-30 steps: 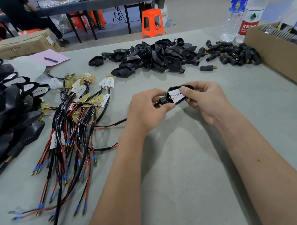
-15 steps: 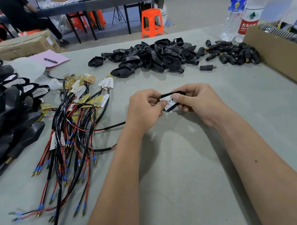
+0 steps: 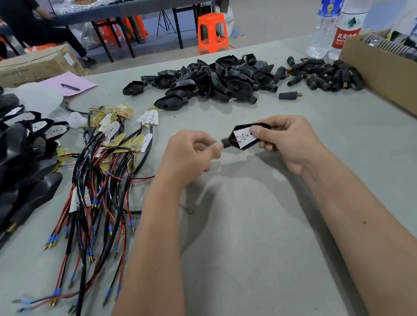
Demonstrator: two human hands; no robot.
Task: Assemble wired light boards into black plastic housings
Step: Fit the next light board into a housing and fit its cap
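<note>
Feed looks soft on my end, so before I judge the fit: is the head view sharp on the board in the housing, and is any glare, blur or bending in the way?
Head view: the board in the housing is fairly sharp, evenly lit, no glare; soft hand shadows fall on the table; the wire ends at lower left are smeared; wide-angle bending curves the table's far edge.

Both forearms reach forward, bare, above the tabletop (image 3: 254, 251). The left hand (image 3: 187, 156) is curled, thumb and forefinger pinched together at its tip. The right hand (image 3: 286, 140) is curled in a grip, thumb pressed flat on top, fingers wrapped beneath.
</note>
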